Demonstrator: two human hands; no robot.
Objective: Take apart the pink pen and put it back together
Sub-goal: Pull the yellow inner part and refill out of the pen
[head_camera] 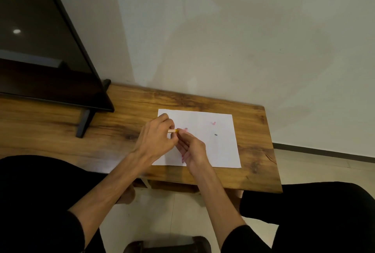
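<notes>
Both hands meet over the left part of a white sheet of paper [213, 151]. My left hand [157, 140] pinches a thin refill [172, 130] with a yellow tip that pokes out to the right. My right hand [192, 149] is closed around the pink pen barrel [183, 159], whose end shows below the palm; its fingertips touch the refill's tip. On the paper lie a small pink part [213, 123], another pink piece [185, 129] just beyond my fingers, and a small dark part [216, 134].
The paper lies on a wooden table [121, 127] against a pale wall. A dark screen on a stand [50, 49] fills the table's left side. My legs in black flank the table's front edge, and a wooden stool [168, 245] sits below.
</notes>
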